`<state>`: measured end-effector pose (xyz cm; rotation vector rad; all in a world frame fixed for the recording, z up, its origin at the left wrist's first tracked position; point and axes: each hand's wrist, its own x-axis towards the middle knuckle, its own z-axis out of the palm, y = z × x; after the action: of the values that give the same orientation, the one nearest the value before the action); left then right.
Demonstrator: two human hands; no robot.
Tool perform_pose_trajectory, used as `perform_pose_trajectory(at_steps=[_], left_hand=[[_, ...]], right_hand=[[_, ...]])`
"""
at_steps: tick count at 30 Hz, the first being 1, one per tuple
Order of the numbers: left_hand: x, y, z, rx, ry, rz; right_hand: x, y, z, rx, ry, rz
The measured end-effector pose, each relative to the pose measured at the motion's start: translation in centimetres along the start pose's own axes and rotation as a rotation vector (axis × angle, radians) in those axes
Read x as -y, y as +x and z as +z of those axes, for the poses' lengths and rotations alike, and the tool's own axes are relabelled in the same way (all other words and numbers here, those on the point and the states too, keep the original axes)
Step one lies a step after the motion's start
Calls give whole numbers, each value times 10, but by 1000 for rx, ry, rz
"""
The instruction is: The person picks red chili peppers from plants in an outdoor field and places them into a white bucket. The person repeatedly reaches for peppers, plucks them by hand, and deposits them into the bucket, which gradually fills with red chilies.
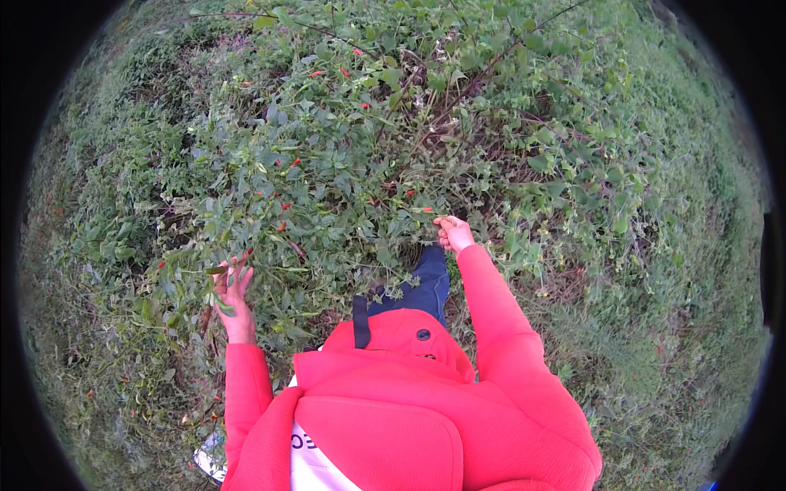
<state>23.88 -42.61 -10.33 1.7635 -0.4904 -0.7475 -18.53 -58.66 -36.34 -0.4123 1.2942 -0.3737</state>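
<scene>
My left hand [234, 294] reaches up among chili pepper plants on the left, palm up and fingers spread, with a red chili pepper [248, 251] at its fingertips and leaves over the palm. Whether it grips the pepper cannot be made out. At the right edge of the pepper plant [331, 153] is my right hand [454, 234], its fingers curled and thumb against the forefinger; anything between them is too small to tell. Just left of its fingertips a red chili pepper [427, 210] hangs among the leaves. More red peppers dot the foliage ahead.
Woody branches [485, 72] with broad leaves arch over the plants at the upper right. Dense low weeds [602, 319] cover the ground to the right. My leg in blue trousers [430, 282] stands against the foliage. A white object [210, 457] lies low at the left.
</scene>
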Motion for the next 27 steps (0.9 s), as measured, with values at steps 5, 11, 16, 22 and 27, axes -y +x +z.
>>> perform_pose_trajectory(at_steps=[5,11,16,22,27], left_hand=[[1,-3,-5,-7,23,-2],[0,-8,-7,-23,59,23],[-4,-6,-7,1,52,40],[-3,-2,-7,-11,46,31],[-2,-7,-6,-43,22,-2]], right_hand=[[-30,47,2,-101,-259,-7],[-54,73,51,12,-495,-63],[-55,69,67,205,-254,-41],[-29,40,79,227,-1045,-335],[2,-21,90,122,-1395,-548]])
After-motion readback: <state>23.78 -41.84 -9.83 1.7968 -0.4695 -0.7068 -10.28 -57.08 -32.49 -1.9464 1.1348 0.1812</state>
